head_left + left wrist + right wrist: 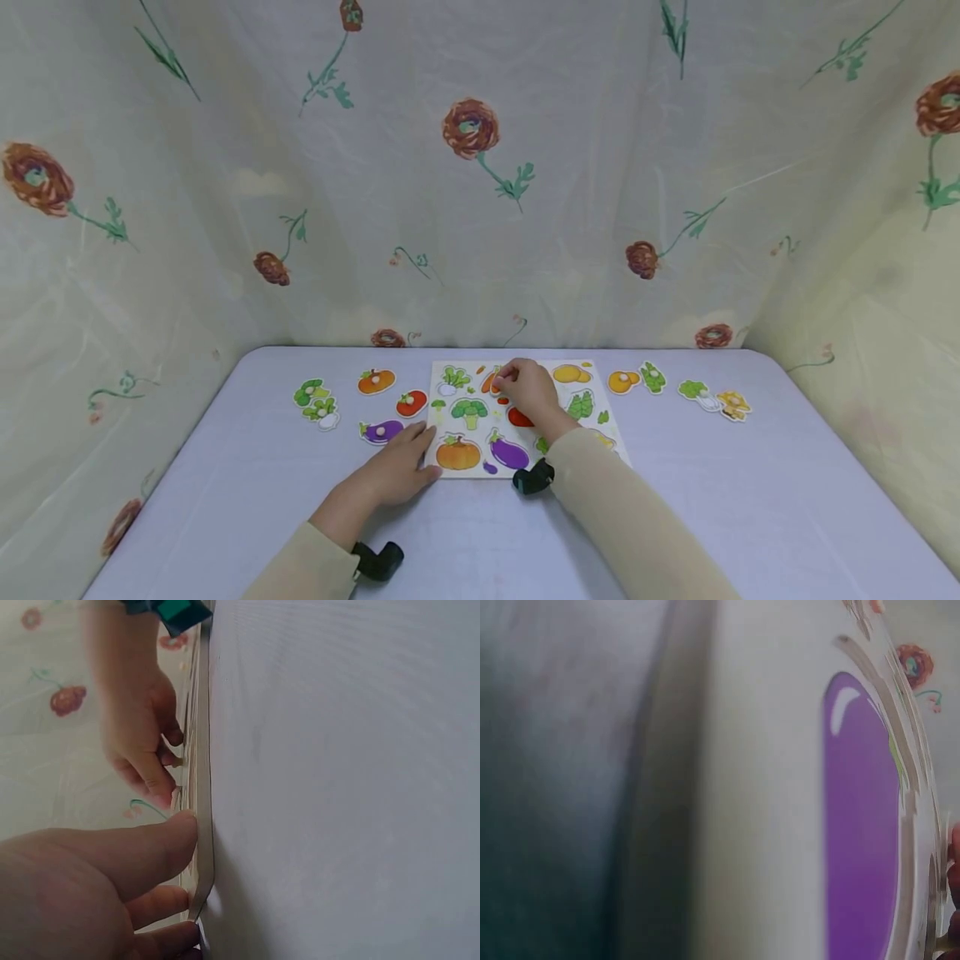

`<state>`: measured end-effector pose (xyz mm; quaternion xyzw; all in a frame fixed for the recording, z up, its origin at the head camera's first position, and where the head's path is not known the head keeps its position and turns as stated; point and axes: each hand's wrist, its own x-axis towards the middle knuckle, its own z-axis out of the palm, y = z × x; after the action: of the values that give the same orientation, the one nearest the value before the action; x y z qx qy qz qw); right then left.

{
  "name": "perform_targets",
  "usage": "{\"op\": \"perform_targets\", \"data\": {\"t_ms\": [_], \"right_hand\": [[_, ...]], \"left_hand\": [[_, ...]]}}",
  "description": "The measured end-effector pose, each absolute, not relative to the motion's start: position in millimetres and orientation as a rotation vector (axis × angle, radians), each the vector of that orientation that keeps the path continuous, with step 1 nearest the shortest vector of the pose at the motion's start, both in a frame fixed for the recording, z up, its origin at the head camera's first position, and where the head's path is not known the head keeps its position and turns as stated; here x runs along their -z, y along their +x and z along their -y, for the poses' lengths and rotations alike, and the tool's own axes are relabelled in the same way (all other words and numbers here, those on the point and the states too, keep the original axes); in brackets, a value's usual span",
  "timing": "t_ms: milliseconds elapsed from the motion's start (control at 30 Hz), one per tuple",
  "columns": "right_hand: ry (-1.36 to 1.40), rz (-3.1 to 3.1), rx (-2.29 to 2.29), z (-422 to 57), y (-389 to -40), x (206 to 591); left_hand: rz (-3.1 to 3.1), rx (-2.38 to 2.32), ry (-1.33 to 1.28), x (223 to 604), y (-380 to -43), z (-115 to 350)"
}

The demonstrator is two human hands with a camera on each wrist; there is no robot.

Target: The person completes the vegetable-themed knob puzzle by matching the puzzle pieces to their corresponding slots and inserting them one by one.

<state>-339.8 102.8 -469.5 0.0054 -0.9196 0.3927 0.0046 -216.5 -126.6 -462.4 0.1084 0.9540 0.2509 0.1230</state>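
Observation:
A white puzzle board (472,477) printed with vegetables lies flat on the table. My right hand (528,387) reaches over its far middle part, and the fingertips pinch a carrot piece (489,382) right at the board's surface. My left hand (401,467) rests at the near left corner, its thumb (161,851) against the board's edge and its fingers extended along the left side. Next to those fingers lies an eggplant piece (381,431). In the right wrist view a purple eggplant picture (859,825) fills much of the board.
Left of the board lie a tomato piece (411,403), a pumpkin piece (377,382) and overlapping broccoli (311,392) and radish (322,412) pieces. On the right are a yellow-orange piece (622,382), a green piece (652,377), a cabbage-like piece (697,393) and a yellow piece (733,405). A flowered curtain (570,208) hangs behind.

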Motion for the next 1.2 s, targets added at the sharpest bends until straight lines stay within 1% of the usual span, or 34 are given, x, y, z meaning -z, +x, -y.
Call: {"op": "perform_targets", "data": {"t_ms": [767,1200], "right_hand": [[-0.014,2.944,-1.114,-83.9,-343.9,464.2],[-0.133,2.875,-1.131,-79.0,-345.8,472.5]], "left_hand": [[-2.788,-0.723,0.334,465.8,-219.0,128.3],[-2.783,-0.73,0.347,466.3,-218.3,129.0]]}}
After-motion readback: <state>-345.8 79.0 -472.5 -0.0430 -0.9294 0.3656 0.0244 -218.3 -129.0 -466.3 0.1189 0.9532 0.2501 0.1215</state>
